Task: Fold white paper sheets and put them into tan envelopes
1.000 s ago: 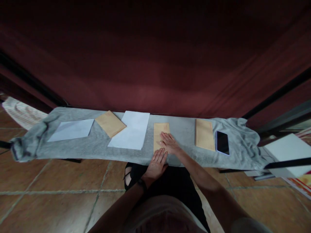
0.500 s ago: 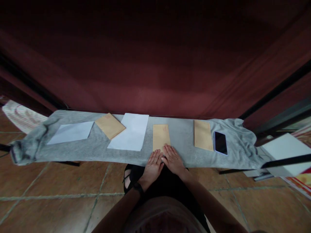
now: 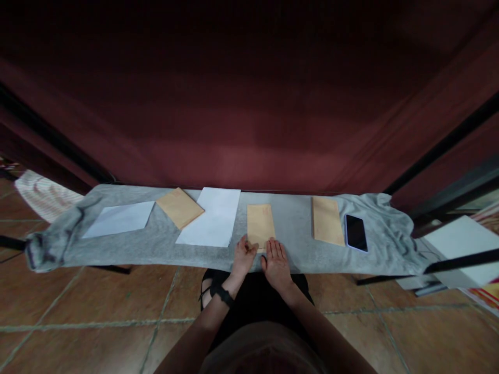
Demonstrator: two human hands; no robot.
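Observation:
A brown envelope (image 3: 260, 224) lies lengthwise in the middle of a narrow table covered by a grey cloth (image 3: 292, 223). My left hand (image 3: 244, 254) is curled at the envelope's near left corner, fingers and thumb pinched on its edge. My right hand (image 3: 276, 258) lies flat beside it, fingers stretched out, with the fingertips at the envelope's near right edge. A black watch sits on my left wrist.
On the cloth lie a white sheet (image 3: 211, 224), a tilted brown envelope (image 3: 179, 208) and a white envelope (image 3: 119, 219) to the left, and another brown envelope (image 3: 327, 221) and a dark phone (image 3: 355, 232) to the right. A white box (image 3: 460, 244) stands far right. A dark red curtain hangs behind.
Both hands slid back along the middle envelope to its near end. My left hand went from flat to curled on the near left corner.

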